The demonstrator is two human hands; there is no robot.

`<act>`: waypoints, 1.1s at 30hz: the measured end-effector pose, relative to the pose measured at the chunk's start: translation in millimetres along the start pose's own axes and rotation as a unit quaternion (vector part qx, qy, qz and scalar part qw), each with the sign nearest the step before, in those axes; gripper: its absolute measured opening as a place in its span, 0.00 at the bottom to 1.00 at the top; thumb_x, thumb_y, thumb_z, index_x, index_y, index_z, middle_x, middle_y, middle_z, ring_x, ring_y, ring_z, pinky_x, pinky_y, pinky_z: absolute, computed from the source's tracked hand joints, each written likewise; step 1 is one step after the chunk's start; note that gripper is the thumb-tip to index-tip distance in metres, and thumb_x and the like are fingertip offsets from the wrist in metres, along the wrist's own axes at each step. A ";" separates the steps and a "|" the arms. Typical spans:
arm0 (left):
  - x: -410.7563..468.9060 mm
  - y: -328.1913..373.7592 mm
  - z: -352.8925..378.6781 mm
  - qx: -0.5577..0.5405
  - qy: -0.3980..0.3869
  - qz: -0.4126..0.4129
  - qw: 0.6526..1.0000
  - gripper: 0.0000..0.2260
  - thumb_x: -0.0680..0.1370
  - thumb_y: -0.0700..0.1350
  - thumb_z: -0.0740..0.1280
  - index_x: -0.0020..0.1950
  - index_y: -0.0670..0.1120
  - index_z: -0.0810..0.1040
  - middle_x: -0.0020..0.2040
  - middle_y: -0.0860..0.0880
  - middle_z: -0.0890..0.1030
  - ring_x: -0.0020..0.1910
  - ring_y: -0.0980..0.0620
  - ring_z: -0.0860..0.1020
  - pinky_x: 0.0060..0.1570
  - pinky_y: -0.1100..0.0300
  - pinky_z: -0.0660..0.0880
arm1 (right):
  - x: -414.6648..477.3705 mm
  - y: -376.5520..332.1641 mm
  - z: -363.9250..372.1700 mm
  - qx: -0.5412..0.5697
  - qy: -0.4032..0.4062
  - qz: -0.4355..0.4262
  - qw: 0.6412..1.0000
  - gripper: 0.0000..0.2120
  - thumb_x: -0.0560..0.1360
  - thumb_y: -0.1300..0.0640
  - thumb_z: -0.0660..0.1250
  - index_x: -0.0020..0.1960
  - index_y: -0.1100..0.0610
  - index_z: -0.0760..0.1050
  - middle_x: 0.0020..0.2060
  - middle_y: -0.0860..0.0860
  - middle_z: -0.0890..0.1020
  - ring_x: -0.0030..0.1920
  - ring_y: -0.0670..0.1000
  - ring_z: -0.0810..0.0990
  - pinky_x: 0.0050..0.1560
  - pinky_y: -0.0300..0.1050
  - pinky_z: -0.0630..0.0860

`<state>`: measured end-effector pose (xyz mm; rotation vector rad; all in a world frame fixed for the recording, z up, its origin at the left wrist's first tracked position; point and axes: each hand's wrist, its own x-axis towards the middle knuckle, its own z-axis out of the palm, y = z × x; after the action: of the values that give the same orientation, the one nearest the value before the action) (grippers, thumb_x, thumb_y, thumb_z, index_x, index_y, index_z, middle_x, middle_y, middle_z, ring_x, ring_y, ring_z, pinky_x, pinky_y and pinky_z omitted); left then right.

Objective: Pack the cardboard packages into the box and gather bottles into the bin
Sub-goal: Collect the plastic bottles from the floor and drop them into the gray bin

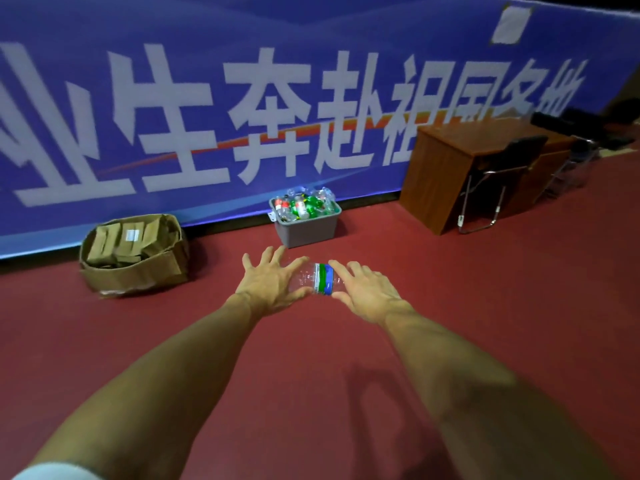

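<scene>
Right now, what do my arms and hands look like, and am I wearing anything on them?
The left forearm and right forearm are bare. The left hand and right hand wear no gloves, and no watch, ring or band shows. The only clothing in view is a pale, whitish sleeve edge on the left arm, at the bottom corner. Blur hides fine detail.

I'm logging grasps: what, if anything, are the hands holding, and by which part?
A clear plastic bottle with a green-blue label, sideways between both hands: left hand at its clear end, right hand at its labelled end, fingers straight.
</scene>
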<state>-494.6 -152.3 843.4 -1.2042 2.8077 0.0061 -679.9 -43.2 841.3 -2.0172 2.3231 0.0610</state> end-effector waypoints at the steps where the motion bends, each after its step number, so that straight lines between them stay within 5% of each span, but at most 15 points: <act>1: 23.6 -14.1 1.4 0.003 0.000 -0.014 1.000 0.33 0.78 0.71 0.52 0.80 0.63 0.48 0.81 0.43 0.49 0.80 0.41 0.48 0.71 0.28 0.50 | 31.3 3.4 0.2 -0.004 -0.001 -0.005 1.000 0.32 0.82 0.44 0.58 0.81 0.48 0.48 0.69 0.56 0.67 0.66 0.59 0.71 0.64 0.55 0.69; 11: 265.1 -135.8 4.2 -0.010 -0.006 -0.070 0.997 0.35 0.77 0.73 0.51 0.80 0.62 0.47 0.81 0.43 0.49 0.80 0.40 0.47 0.71 0.27 0.51 | 298.6 55.2 -8.5 -0.009 -0.022 0.011 1.000 0.32 0.83 0.44 0.58 0.81 0.49 0.48 0.70 0.57 0.68 0.68 0.59 0.69 0.64 0.56 0.69; 33: 800.4 -213.9 -2.8 -0.046 -0.021 -0.124 0.991 0.34 0.77 0.73 0.51 0.79 0.64 0.45 0.82 0.43 0.46 0.80 0.39 0.46 0.70 0.27 0.52 | 803.9 301.1 -25.3 0.008 -0.063 -0.020 0.998 0.33 0.82 0.44 0.60 0.81 0.49 0.50 0.75 0.58 0.63 0.73 0.60 0.64 0.68 0.56 0.66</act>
<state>-889.3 -878.7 787.9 -1.5475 2.6271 0.1437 -1090.6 -796.4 802.9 -1.9909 2.2009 0.1623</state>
